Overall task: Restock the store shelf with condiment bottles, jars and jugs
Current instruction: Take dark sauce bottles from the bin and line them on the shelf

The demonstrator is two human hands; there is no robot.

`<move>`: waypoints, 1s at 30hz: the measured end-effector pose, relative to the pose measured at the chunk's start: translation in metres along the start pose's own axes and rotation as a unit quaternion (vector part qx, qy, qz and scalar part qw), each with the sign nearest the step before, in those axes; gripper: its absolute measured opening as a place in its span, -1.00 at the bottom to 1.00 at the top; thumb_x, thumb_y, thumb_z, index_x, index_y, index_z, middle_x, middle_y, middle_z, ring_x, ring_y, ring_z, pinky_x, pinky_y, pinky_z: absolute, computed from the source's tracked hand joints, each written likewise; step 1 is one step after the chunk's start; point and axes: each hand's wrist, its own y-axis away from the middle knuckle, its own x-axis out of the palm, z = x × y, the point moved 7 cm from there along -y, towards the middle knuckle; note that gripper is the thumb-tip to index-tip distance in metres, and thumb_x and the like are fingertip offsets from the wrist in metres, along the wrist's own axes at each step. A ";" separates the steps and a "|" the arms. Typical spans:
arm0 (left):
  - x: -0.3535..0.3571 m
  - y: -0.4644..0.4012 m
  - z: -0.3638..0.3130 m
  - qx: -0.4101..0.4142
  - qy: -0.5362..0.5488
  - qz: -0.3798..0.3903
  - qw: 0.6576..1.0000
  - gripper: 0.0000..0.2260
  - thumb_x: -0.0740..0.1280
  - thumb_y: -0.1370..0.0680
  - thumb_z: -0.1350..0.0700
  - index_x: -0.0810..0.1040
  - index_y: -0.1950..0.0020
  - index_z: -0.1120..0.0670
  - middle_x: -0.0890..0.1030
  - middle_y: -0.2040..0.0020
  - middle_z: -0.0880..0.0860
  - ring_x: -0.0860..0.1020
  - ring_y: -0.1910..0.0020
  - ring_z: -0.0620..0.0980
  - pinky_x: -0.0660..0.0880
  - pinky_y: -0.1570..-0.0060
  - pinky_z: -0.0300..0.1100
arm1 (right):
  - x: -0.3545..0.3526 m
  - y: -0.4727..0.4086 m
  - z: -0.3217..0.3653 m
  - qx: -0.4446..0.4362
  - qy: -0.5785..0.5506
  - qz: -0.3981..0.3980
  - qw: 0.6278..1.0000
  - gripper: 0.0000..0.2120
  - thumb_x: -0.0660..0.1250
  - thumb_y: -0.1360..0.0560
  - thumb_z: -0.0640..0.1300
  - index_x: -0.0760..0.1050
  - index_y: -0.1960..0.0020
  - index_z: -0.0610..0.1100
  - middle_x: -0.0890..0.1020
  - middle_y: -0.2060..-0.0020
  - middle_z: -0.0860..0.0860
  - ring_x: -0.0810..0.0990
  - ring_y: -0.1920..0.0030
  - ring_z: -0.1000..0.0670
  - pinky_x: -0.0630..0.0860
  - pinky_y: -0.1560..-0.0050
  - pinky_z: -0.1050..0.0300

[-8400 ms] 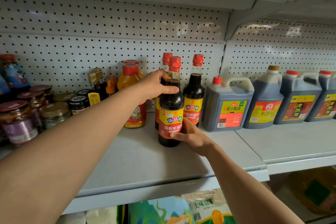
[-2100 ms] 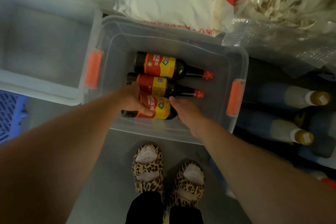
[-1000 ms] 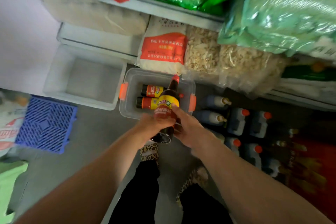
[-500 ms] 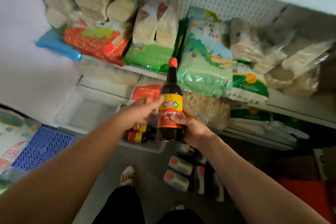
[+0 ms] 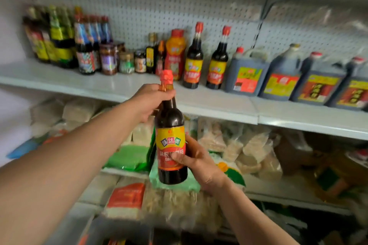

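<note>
The left hand (image 5: 148,101) is gripping the slim neck of a dark glossy bottle (image 5: 170,137); the right hand (image 5: 196,162) is clasping its labelled round body, upright, near the white shelf (image 5: 215,103).

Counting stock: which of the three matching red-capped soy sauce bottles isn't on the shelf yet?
The soy sauce bottle held upright in both hands, in front of the shelf; its two twins stand on it.
</note>
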 end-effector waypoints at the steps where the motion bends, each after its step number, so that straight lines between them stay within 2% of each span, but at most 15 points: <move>1: 0.006 -0.009 -0.016 0.020 -0.004 -0.001 1.000 -0.90 0.44 -0.53 0.06 0.60 0.02 0.05 0.66 0.09 0.05 0.61 0.12 0.03 0.47 0.20 -0.16 | -0.010 -0.006 0.010 -0.011 0.022 -0.027 0.999 -0.50 0.51 -0.47 -0.17 0.50 -0.38 -0.12 0.65 -0.23 -0.16 0.60 -0.27 -0.21 0.46 -0.38 -0.27; 3: 0.021 -0.025 -0.046 0.057 -0.016 0.004 0.998 -0.88 0.46 -0.51 0.03 0.62 0.00 0.01 0.68 0.01 0.01 0.61 -0.01 0.01 0.49 0.02 -0.12 | -0.029 -0.019 0.028 -0.034 0.059 -0.073 0.995 -0.51 0.55 -0.42 -0.09 0.55 -0.31 -0.14 0.69 -0.17 -0.10 0.64 -0.22 -0.13 0.48 -0.35 -0.25; 6: 0.039 -0.055 -0.076 0.088 -0.027 0.022 0.996 -0.84 0.47 -0.51 0.01 0.60 -0.05 -0.02 0.65 -0.08 -0.03 0.57 -0.10 -0.03 0.44 -0.03 -0.13 | -0.055 -0.044 0.051 -0.055 0.099 -0.118 0.987 -0.59 0.53 -0.47 -0.18 0.57 -0.29 -0.13 0.72 -0.11 -0.03 0.68 -0.16 -0.05 0.54 -0.31 -0.13; 8: 0.045 -0.082 -0.092 0.099 -0.028 0.025 0.994 -0.73 0.49 -0.48 -0.02 0.55 -0.12 -0.02 0.61 -0.14 -0.02 0.54 -0.16 0.00 0.45 -0.14 -0.03 | -0.071 -0.063 0.069 -0.069 0.108 -0.137 0.982 -0.63 0.49 -0.50 -0.22 0.57 -0.29 -0.12 0.73 -0.08 -0.01 0.69 -0.13 -0.03 0.58 -0.24 -0.04; 11: 0.048 -0.120 -0.114 0.109 -0.018 0.046 0.993 -0.56 0.52 -0.45 -0.02 0.45 -0.26 -0.02 0.56 -0.20 -0.02 0.52 -0.19 0.03 0.43 -0.12 0.00 | -0.091 -0.096 0.090 -0.088 0.116 -0.154 0.977 -0.63 0.48 -0.51 -0.24 0.56 -0.30 -0.15 0.73 -0.07 -0.02 0.69 -0.10 -0.03 0.60 -0.16 0.09; 16: 0.047 -0.174 -0.134 0.114 -0.031 0.077 0.990 -0.50 0.54 -0.43 0.05 0.43 -0.31 -0.02 0.57 -0.22 0.00 0.54 -0.21 0.08 0.44 -0.25 0.15 | -0.107 -0.155 0.097 -0.093 0.135 -0.179 0.970 -0.61 0.49 -0.50 -0.24 0.55 -0.31 -0.14 0.72 -0.08 -0.02 0.69 -0.10 -0.02 0.60 -0.19 0.06; 20: 0.044 -0.208 -0.132 0.123 -0.064 0.092 0.986 -0.65 0.50 -0.48 0.09 0.46 -0.19 -0.03 0.58 -0.17 0.01 0.55 -0.16 0.06 0.49 -0.17 0.04 | -0.119 -0.190 0.087 -0.096 0.142 -0.205 0.964 -0.60 0.50 -0.49 -0.23 0.55 -0.31 -0.14 0.72 -0.08 -0.01 0.69 -0.12 -0.01 0.59 -0.19 0.06; 22: 0.043 -0.220 -0.133 0.134 -0.074 0.117 0.981 -0.75 0.48 -0.50 0.06 0.51 -0.12 -0.04 0.61 -0.14 0.01 0.57 -0.16 0.04 0.52 -0.20 0.06 | -0.126 -0.204 0.083 -0.097 0.154 -0.212 0.960 -0.58 0.51 -0.49 -0.21 0.53 -0.32 -0.11 0.72 -0.10 0.01 0.68 -0.13 0.01 0.59 -0.21 0.06; 23: 0.043 -0.225 -0.135 0.141 -0.081 0.128 0.978 -0.76 0.47 -0.50 0.05 0.52 -0.12 -0.03 0.62 -0.14 0.01 0.58 -0.15 0.03 0.54 -0.19 0.08 | -0.129 -0.209 0.082 -0.094 0.159 -0.214 0.959 -0.56 0.51 -0.49 -0.20 0.52 -0.34 -0.11 0.71 -0.12 0.02 0.68 -0.14 0.03 0.59 -0.21 0.07; 25: 0.041 -0.233 -0.146 0.176 -0.101 0.132 0.970 -0.66 0.48 -0.49 0.06 0.51 -0.23 0.01 0.62 -0.16 0.03 0.60 -0.14 0.01 0.58 -0.14 0.06 | -0.134 -0.218 0.079 -0.091 0.173 -0.219 0.956 -0.53 0.52 -0.49 -0.19 0.51 -0.37 -0.10 0.71 -0.13 0.03 0.67 -0.16 0.04 0.58 -0.23 0.07; 27: 0.038 -0.238 -0.162 0.235 -0.121 0.117 0.957 -0.54 0.51 -0.46 0.11 0.45 -0.30 -0.05 0.60 -0.16 0.03 0.62 -0.08 -0.01 0.64 0.00 -0.03 | -0.139 -0.226 0.077 -0.090 0.196 -0.221 0.951 -0.52 0.52 -0.49 -0.15 0.51 -0.37 -0.08 0.70 -0.14 0.05 0.66 -0.16 0.05 0.58 -0.24 0.04; 29: 0.038 -0.239 -0.176 0.291 -0.166 0.110 0.936 -0.55 0.52 -0.45 0.12 0.47 -0.27 -0.13 0.59 -0.08 -0.02 0.63 0.07 -0.07 0.63 0.19 -0.22 | -0.141 -0.234 0.078 -0.082 0.214 -0.219 0.949 -0.52 0.52 -0.49 -0.11 0.50 -0.38 -0.06 0.69 -0.15 0.07 0.66 -0.16 0.08 0.57 -0.24 0.06; 30: 0.038 -0.239 -0.180 0.312 -0.199 0.106 0.923 -0.59 0.52 -0.45 0.11 0.49 -0.23 -0.13 0.57 -0.02 -0.06 0.61 0.15 -0.12 0.57 0.31 -0.34 | -0.143 -0.237 0.078 -0.077 0.217 -0.218 0.948 -0.51 0.51 -0.50 -0.10 0.49 -0.39 -0.05 0.69 -0.16 0.08 0.65 -0.17 0.09 0.57 -0.23 0.09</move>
